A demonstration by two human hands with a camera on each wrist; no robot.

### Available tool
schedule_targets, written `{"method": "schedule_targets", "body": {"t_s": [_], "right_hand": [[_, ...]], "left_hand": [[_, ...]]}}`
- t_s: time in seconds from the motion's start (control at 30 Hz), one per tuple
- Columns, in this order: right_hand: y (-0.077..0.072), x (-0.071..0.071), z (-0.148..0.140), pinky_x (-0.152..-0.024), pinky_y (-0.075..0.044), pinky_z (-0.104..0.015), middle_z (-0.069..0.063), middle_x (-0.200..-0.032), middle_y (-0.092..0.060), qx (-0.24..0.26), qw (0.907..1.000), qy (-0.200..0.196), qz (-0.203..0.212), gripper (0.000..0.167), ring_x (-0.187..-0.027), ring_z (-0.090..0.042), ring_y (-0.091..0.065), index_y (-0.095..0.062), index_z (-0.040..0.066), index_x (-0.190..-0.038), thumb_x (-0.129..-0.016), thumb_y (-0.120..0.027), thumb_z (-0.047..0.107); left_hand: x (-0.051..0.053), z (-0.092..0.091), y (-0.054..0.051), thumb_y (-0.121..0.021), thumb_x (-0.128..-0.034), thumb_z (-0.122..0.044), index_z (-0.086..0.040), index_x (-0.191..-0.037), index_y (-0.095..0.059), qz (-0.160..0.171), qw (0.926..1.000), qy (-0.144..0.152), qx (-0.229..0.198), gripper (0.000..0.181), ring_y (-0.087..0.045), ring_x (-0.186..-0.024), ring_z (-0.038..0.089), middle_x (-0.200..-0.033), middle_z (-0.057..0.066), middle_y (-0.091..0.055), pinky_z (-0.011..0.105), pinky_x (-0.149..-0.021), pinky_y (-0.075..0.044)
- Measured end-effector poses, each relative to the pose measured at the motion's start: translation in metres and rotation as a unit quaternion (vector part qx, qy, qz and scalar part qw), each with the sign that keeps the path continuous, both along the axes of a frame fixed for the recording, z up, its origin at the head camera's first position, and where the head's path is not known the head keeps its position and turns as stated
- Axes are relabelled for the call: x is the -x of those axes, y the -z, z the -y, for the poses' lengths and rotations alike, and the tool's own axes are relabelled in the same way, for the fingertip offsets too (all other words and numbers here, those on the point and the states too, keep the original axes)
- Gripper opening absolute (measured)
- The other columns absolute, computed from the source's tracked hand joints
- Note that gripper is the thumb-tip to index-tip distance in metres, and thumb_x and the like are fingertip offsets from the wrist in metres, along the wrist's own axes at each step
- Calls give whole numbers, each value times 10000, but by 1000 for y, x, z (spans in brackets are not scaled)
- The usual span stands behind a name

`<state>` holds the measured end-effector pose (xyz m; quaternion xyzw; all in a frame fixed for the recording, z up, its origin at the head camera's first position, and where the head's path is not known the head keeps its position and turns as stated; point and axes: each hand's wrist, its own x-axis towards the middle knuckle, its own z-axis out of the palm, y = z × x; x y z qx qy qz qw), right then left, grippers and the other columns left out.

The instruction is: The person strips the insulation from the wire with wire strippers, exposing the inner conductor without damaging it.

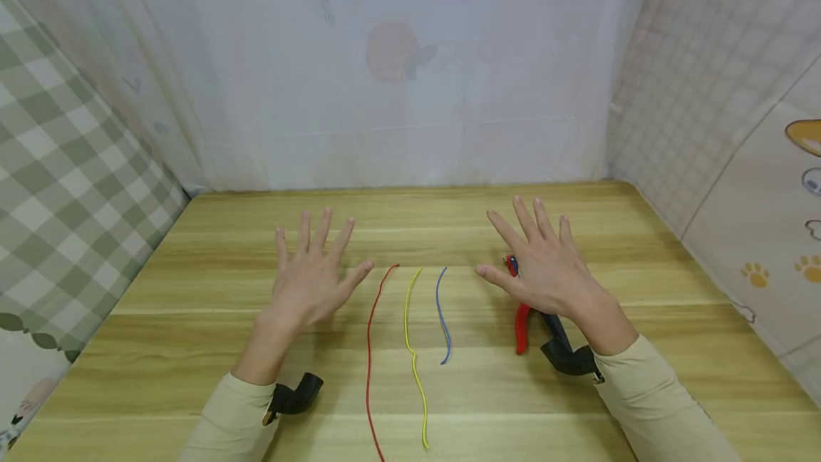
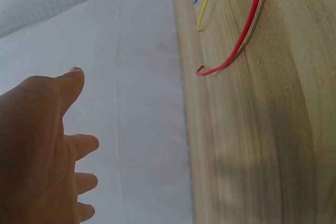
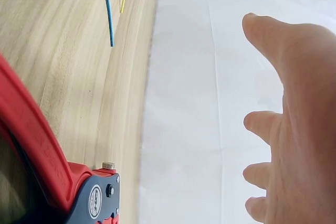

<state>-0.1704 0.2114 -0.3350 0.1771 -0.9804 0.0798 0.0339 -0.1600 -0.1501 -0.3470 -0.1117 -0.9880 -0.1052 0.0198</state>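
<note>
Above the table (image 1: 160, 348), I see the fingers (image 1: 341, 239) of both hands spread wide and straight, backs of the hands toward my head camera. I have the left hand (image 1: 308, 287) raised beside the red wire (image 1: 368, 348), its thumb pointing toward that wire's far end. My right hand (image 1: 548, 269) hovers over the wire stripper (image 3: 60, 179), hiding part of it from the head camera; the right wrist view shows me its red handle, dark body, oval badge and small knurled knob.

Between the hands I count three wires lying apart on the wood: the red one nearest the left hand, running out of the bottom of my head view; the yellow wire (image 1: 417, 376) in the middle, kinked partway along; and the short blue wire (image 1: 441, 312) nearest the right hand. From the left wrist I can see the red wire's far end curling into a small hook. Farther out are pale sleeves (image 1: 661, 398), a white cloth (image 1: 398, 134) behind the table and a green checked cloth (image 1: 64, 127) at the left.
</note>
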Motion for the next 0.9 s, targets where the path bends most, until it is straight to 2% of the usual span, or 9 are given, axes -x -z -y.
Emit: {"method": "schedule_targets", "body": {"t_s": [0.3, 0.43, 0.5, 0.6, 0.67, 0.73, 0.77, 0.83, 0.9], "right_hand": [[-3, -1, -1, -1192, -30, -824, -258, -1760, -49, 3, 10000, 25, 31, 904, -1610, -544, 2, -194, 242, -1706, -1004, -511, 713], [-6, -1, -2, -1197, -45, -818, -271, -1751, -92, 35, 10000, 64, 18, 907, -1605, -552, -39, -213, 210, -1701, -1004, -544, 687], [-8, -2, -2, -1207, -100, -800, -281, -1726, -199, 35, 9999, 131, -1, 892, -1590, -549, -148, -257, 173, -1687, -1006, -573, 655], [-10, -5, -5, -1112, -389, -723, -284, -1602, -445, -8, 9992, 388, -4, 825, -1440, -538, -452, -398, 94, -1619, -1008, -609, 607], [-11, -9, -8, -876, -564, -603, -265, -1412, -628, -56, 9979, 640, 69, 769, -1192, -485, -650, -526, 44, -1518, -1000, -618, 605], [-9, -14, -12, -595, -539, -466, -210, -1087, -734, -124, 9958, 884, 215, 690, -866, -389, -706, -663, 3, -1306, -990, -626, 615], [-6, -17, -14, -521, -484, -412, -160, -911, -721, -163, 9944, 990, 319, 649, -736, -334, -674, -713, 1, -1133, -981, -631, 627], [-2, -24, -18, -453, -357, -323, -38, -639, -579, -321, 9921, 1089, 538, 622, -560, -218, -558, -679, 53, -791, -963, -640, 649], [4, -30, -20, -442, -307, -301, 36, -535, -439, -473, 9899, 1117, 730, 649, -489, -170, -480, -541, 134, -605, -954, -634, 674]], "left_hand": [[-1, -1, 0, -403, -1056, -683, -220, -1704, -200, -8, 9998, 47, -191, 822, 107, -1632, 442, -1783, 151, -15, 739, -1220, 154], [-4, -5, -1, -431, -1048, -679, -195, -1694, -249, -55, 9997, 176, -177, 827, 57, -1635, 457, -1780, 157, -91, 755, -1228, 106], [-5, -10, -2, -480, -1044, -651, -166, -1670, -326, -112, 9993, 308, -153, 806, -17, -1635, 473, -1765, 170, -178, 764, -1233, 62], [-9, -21, -2, -584, -1026, -594, -116, -1570, -500, -221, 9980, 577, -110, 729, -210, -1602, 484, -1686, 188, -371, 750, -1254, -46], [-10, -32, -4, -664, -1004, -540, -91, -1453, -618, -289, 9962, 811, -123, 636, -385, -1515, 471, -1566, 185, -523, 710, -1251, -193], [-11, -45, -5, -715, -986, -494, -85, -1312, -712, -255, 9937, 1077, -149, 524, -527, -1387, 420, -1410, 158, -642, 623, -1205, -355], [-11, -52, -5, -731, -980, -475, -86, -1239, -743, -189, 9924, 1204, -165, 467, -588, -1306, 385, -1327, 135, -687, 574, -1143, -443], [-10, -67, -5, -746, -974, -453, -111, -1067, -778, 68, 9898, 1413, -159, 355, -673, -1101, 299, -1121, 72, -741, 473, -937, -568], [-8, -81, -3, -747, -972, -449, -143, -867, -756, 432, 9870, 1542, -112, 324, -686, -889, 222, -904, 11, -731, 409, -730, -581]]}}
